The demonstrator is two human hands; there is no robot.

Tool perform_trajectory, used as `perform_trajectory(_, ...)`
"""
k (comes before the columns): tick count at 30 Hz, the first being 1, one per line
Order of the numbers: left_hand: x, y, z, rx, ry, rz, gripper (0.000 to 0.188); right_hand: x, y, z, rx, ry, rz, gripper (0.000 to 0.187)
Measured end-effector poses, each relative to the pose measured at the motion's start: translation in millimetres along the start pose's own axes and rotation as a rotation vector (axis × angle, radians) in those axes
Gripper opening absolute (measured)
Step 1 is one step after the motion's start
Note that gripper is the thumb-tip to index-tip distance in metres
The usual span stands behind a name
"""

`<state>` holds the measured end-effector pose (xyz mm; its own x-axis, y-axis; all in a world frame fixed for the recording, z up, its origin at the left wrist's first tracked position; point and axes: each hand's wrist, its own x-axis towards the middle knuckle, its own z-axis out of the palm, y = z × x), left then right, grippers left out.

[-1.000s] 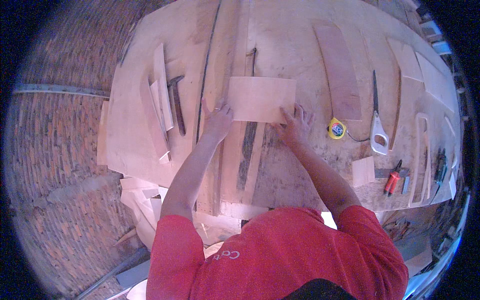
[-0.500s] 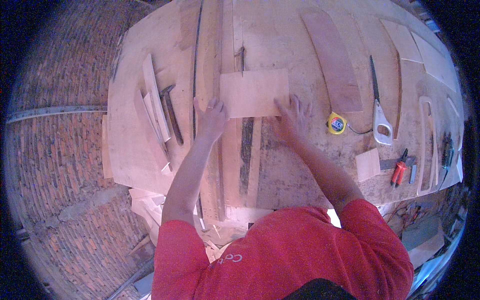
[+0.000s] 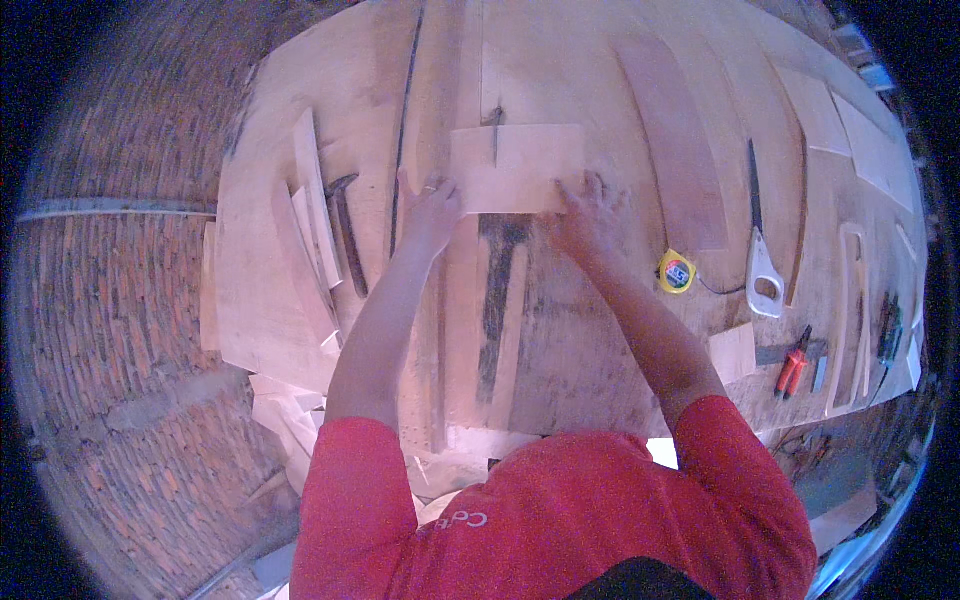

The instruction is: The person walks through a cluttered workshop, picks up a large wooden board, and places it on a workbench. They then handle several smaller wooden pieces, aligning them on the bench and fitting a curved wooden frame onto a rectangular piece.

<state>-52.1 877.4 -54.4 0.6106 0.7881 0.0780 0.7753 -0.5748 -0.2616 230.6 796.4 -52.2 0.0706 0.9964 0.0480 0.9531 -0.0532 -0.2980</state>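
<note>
A thin rectangular wooden board [image 3: 540, 165] lies flat across the middle of the workbench. A narrow upright saw blade [image 3: 497, 122] stands out of the bench, and its dark line runs from beyond the board's far edge partway into the board. My left hand [image 3: 433, 212] grips the near left corner, thumb pointing away from the board. At the near right corner, my right hand [image 3: 585, 212] holds the board with bent fingers. Along the board's left side runs a long wooden strip [image 3: 428, 340]. The board hides the lower part of the blade.
A hammer [image 3: 347, 235] and thin wood strips [image 3: 318, 220] lie left. To the right are a wide plank [image 3: 680, 150], yellow tape measure [image 3: 676, 271], handsaw [image 3: 764, 275], red-handled pliers [image 3: 793, 372] and a small wood block [image 3: 733, 352]. The workbench [image 3: 590, 370] has a dark slot near its middle.
Both hands have pushed the board forward, away from me, and the blade's line now reaches farther into it. The view has shifted slightly.
</note>
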Motion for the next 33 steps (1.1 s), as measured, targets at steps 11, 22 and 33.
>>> perform_trajectory(11, 25, -11, -2, -0.088, -0.152, -0.092, 0.023, 30, -15, -36, -0.002, -0.065, -0.016, 0.065)
perform_trajectory(22, 55, -17, 13, -0.032, -0.202, -0.149, 0.027, 59, -5, -11, -0.059, -0.040, -0.015, 0.065)
perform_trajectory(33, 69, -37, 93, -0.151, -0.130, -0.190, 0.030, 79, -7, -1, -0.080, -0.081, 0.043, 0.068)
